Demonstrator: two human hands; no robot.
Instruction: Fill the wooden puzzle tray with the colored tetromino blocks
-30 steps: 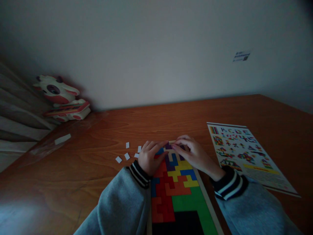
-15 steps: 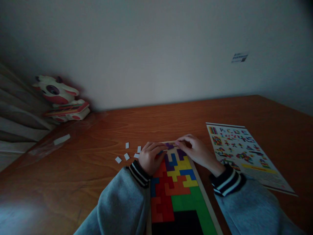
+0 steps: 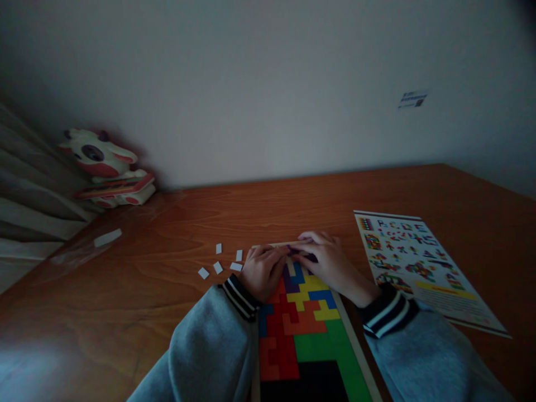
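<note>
A framed puzzle board (image 3: 354, 340) lies lengthwise before me, filled with flat red, orange, yellow, green, blue, purple and black block pieces. Both hands meet at its far end. My left hand (image 3: 263, 271) rests over the far left corner, its fingers closed together and pointing right; whatever lies under them is hidden. My right hand (image 3: 330, 262) reaches in from the right, thumb and forefinger pinched at a small purple puzzle piece (image 3: 288, 250) by the left fingertips. Fingers partly cover that piece.
Several small white tiles (image 3: 218, 267) lie left of the board. A printed picture sheet (image 3: 422, 262) is on the right. On the wooden table (image 3: 167, 245), a cow toy (image 3: 113, 173) stands at the back left near a curtain (image 3: 25, 223). A wall (image 3: 268, 95) rises behind.
My right hand has moved left, bringing its fingertips to those of my left hand. My left fingers have flattened and closed together over the far end of the board.
</note>
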